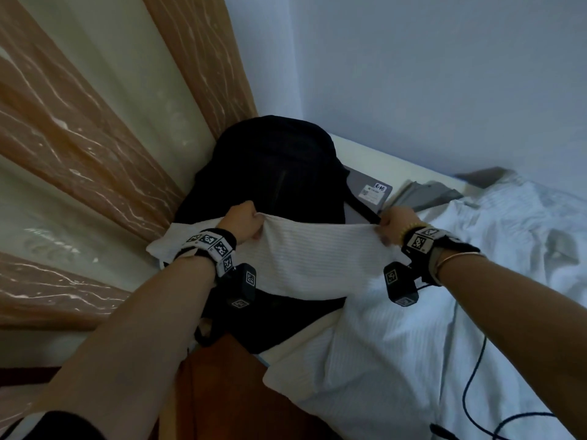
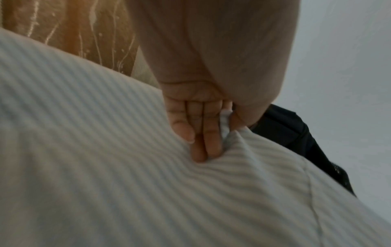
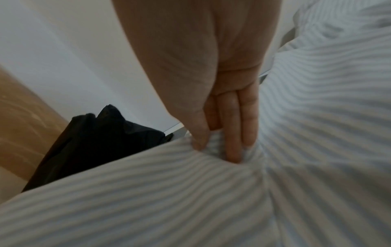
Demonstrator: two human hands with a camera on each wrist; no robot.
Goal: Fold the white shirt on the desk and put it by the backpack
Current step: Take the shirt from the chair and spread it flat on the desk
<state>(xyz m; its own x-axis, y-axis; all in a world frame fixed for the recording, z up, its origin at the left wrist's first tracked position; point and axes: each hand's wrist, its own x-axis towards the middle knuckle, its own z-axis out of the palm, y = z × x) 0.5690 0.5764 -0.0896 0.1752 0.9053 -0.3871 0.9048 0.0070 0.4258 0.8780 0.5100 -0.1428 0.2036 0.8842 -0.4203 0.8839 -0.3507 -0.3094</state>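
A white ribbed shirt [image 1: 320, 258] hangs stretched between my two hands, in front of the black backpack [image 1: 273, 166] standing in the desk's back left corner. My left hand [image 1: 243, 225] grips the shirt's upper left edge, fingers curled into the cloth [image 2: 201, 133]. At the upper right edge my right hand [image 1: 394, 225] grips it too, cloth bunched between thumb and fingers [image 3: 220, 143]. The rest of the shirt [image 1: 397, 360] trails down over the desk to the right. The backpack [image 3: 95, 142] shows just behind the held edge.
A brown and cream curtain [image 1: 95, 154] hangs on the left, close to the backpack. A grey laptop [image 1: 370, 188] lies behind the backpack, with grey items [image 1: 425, 195] beside it. A dark cable [image 1: 473, 385] runs over the cloth at lower right. The wall [image 1: 444, 74] bounds the back.
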